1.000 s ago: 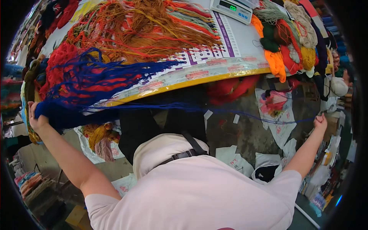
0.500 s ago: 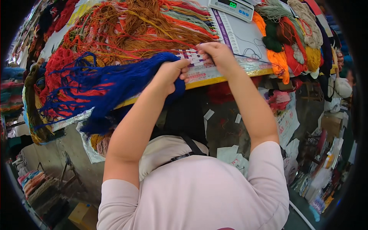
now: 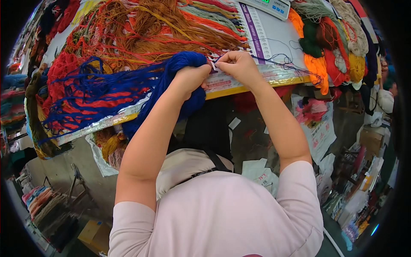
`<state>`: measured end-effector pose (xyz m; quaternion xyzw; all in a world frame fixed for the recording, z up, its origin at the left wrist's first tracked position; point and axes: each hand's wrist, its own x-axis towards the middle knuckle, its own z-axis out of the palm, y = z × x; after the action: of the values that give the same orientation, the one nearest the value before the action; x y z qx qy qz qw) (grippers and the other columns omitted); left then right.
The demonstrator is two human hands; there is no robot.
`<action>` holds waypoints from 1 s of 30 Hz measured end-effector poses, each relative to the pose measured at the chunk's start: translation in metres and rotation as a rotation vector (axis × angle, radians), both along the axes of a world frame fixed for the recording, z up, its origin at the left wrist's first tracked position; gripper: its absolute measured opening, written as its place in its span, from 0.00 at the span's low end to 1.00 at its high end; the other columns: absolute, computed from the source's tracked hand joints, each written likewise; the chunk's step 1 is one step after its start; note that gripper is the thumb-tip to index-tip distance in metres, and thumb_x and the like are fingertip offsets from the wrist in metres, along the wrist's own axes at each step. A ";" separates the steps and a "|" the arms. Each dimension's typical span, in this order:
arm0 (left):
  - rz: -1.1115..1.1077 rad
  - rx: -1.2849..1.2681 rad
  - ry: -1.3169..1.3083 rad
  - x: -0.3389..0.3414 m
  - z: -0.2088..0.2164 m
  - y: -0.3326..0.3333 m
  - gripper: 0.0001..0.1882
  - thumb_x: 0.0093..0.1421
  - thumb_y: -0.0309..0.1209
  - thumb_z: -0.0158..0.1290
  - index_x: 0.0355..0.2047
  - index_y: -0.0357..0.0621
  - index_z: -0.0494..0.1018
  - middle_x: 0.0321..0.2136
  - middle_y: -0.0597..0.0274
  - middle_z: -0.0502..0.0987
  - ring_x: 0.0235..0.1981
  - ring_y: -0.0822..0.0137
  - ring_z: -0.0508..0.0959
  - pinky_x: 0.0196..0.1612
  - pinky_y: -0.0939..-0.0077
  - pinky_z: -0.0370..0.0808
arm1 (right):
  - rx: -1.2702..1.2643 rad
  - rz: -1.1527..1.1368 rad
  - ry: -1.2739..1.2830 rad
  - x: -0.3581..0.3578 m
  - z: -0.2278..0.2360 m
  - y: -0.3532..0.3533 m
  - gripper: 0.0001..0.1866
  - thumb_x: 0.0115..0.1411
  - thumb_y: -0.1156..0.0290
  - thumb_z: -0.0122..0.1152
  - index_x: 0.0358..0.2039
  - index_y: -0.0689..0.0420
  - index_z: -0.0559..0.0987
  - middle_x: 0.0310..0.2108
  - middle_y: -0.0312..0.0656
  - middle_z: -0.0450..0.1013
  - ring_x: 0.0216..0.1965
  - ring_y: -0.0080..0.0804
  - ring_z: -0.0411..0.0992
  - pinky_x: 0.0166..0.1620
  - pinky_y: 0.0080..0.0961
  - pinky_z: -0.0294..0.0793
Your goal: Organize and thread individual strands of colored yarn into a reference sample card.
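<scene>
A thick hank of deep blue yarn (image 3: pixel 186 59) lies at the table's front edge, its loose tail fanned out to the left. My left hand (image 3: pixel 191 81) is closed around the hank's right end. Just right of it, my right hand (image 3: pixel 240 68) pinches a thin dark blue strand at the fingertips. Loose dark strands (image 3: pixel 278 61) trail over the tabletop beyond that hand. Behind both hands, a punched thread card (image 3: pixel 256 36) with a purple stripe holds strands in several colours.
Brown and orange threads (image 3: pixel 150 32) cover the table's middle. Red yarn (image 3: pixel 64 73) lies at left. A digital scale (image 3: pixel 274 7) stands at the back. Coloured hanks (image 3: pixel 317 47) hang over the right side. Yellow tape lines the table edge (image 3: pixel 231 91); paper scraps (image 3: pixel 257 171) are on the floor.
The right hand has shifted slightly down, its fingertips closer together. The left hand stays around the blue yarn, whose end bunches higher over the fist. The view has moved slightly.
</scene>
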<state>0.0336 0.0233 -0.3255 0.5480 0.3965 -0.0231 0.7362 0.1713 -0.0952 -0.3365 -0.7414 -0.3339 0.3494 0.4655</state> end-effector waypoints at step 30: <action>0.189 -0.334 -0.611 -0.024 0.014 0.028 0.08 0.58 0.20 0.49 0.38 0.44 0.70 0.47 0.44 0.76 0.25 0.66 0.80 0.34 0.75 0.77 | 0.306 0.208 -1.021 -0.010 0.019 -0.002 0.03 0.52 0.73 0.57 0.28 0.55 0.74 0.29 0.45 0.71 0.35 0.45 0.72 0.39 0.38 0.71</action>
<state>0.0091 0.0513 -0.3118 0.3629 0.1976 0.1455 0.8990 0.1617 -0.0971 -0.3180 -0.7038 -0.6363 -0.0633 0.3095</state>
